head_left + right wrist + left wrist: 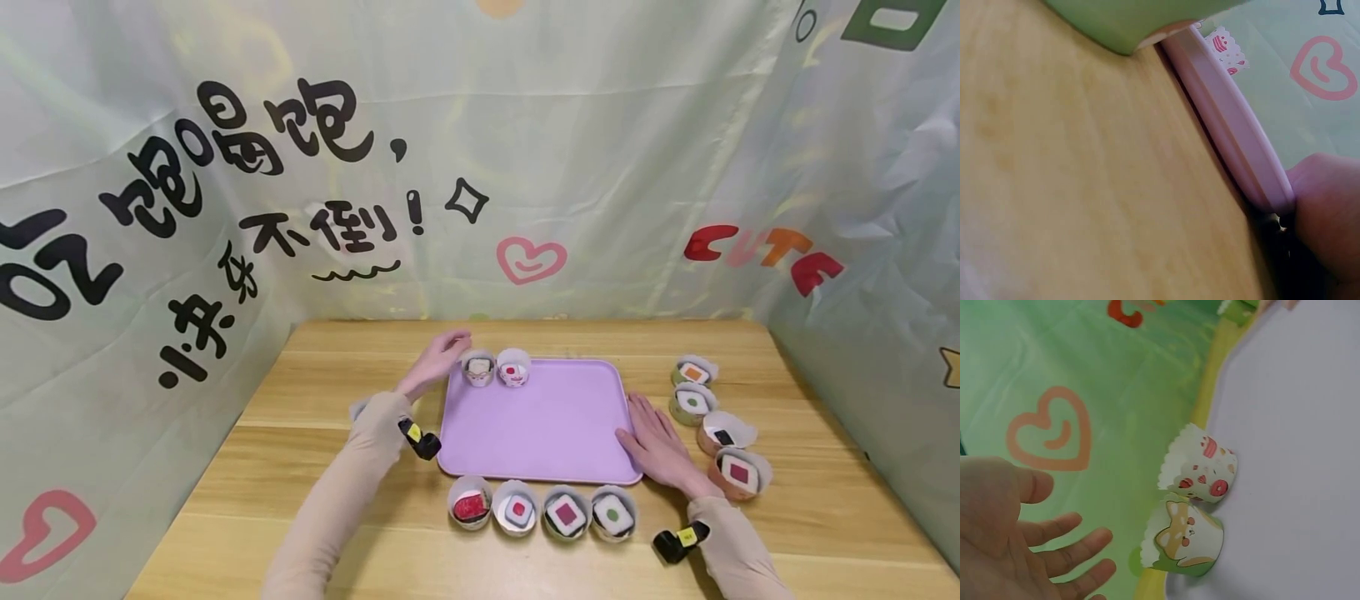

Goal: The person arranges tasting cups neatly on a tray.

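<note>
A purple tray [536, 421] lies on the table. At its far left corner stand two paper baking cups side by side: one with a printed dog [1194, 540], one with printed sweets [1207, 465]. Both hold small sushi-like pieces in the head view. My left hand [438, 360] hovers just left of the dog cup; the left wrist view shows its fingers [1079, 547] spread, holding nothing and apart from the cup. My right hand [663, 443] rests along the tray's right edge with fingers extended, the thumb by the rim.
Several paper cups with sushi-like pieces, such as one with a red top [471, 506], line the tray's near edge. More cups [738, 475] form a column to the right of my right hand. A printed cloth [600, 167] surrounds the wooden table [825, 500].
</note>
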A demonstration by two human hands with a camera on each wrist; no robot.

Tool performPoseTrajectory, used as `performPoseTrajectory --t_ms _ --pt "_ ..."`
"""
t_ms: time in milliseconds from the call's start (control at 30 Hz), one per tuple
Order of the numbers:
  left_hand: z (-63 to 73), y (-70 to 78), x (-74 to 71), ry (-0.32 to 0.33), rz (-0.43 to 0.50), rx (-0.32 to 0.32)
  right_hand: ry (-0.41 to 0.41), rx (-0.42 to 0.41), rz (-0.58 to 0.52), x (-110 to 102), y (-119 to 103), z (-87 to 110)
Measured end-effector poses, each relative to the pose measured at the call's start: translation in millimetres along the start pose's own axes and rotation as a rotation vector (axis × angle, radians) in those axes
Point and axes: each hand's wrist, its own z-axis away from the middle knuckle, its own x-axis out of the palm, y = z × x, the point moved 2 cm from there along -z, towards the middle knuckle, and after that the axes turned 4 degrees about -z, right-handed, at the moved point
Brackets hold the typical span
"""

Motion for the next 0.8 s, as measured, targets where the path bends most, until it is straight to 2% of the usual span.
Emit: performPoseTrajectory --t_ms 133,233,400,600,800 --pt "7.9 -5.3 -10.0 -0.027 0.058 -0.053 0.002 0.001 -0.006 0 1 0.0" --pt "15.4 -9.6 -17.7 -0.033 0.089 -0.064 -0.001 0.003 -0.012 0 1 0.4" --pt "31.1 -15.9 -32.9 -0.029 0.073 -0.049 0.000 0.003 -0.031 2 2 1.4" --pt "49.0 -31.9 -58.8 -0.012 0.033 -0.049 -0.004 0.011 -0.032 2 1 1.2" --pt "65.5 -54.1 -86.2 -0.040 0.067 0.022 0.004 0.000 -0.036 1 2 0.2"
